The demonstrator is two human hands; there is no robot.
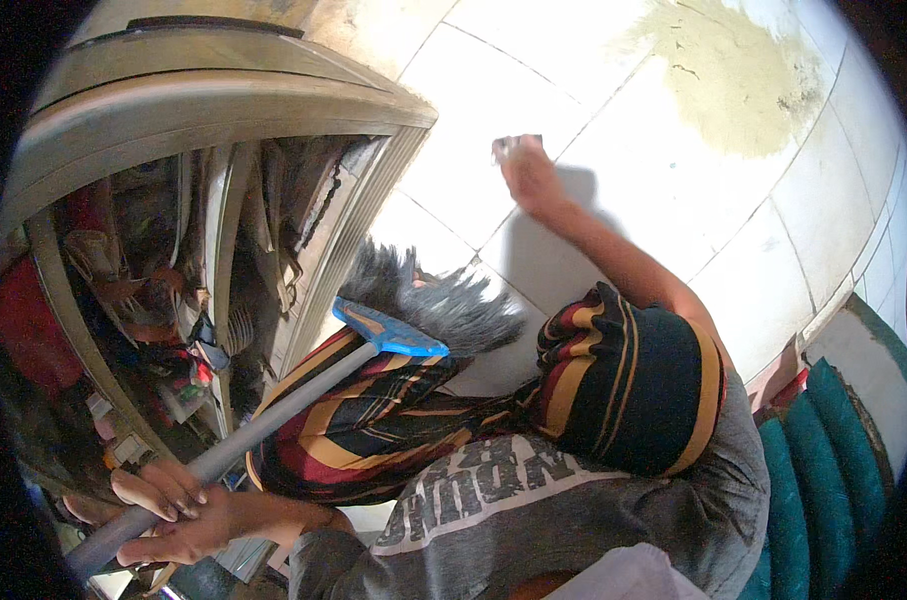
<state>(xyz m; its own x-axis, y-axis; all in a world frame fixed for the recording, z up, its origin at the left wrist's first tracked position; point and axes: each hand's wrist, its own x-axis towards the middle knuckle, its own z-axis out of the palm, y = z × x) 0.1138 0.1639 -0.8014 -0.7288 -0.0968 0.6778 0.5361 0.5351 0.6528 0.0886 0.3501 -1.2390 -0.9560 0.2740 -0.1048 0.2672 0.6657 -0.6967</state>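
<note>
My left hand is wrapped around the grey handle of a broom at the lower left. The handle slants up to a blue head with dark, bushy bristles, which lie between the cabinet and my knee above the white tiles. Stretched out toward the top middle, my right hand has its fingers closed together over the tiled floor. A small dark and whitish thing shows at its fingertips, too blurred and bright to name.
An open wooden cabinet crowded with utensils and odds and ends stands on the left. A yellowish-green patch marks the tiles at the upper right. Ribbed teal fabric is at the lower right. My bent legs in striped cloth are close to the broom.
</note>
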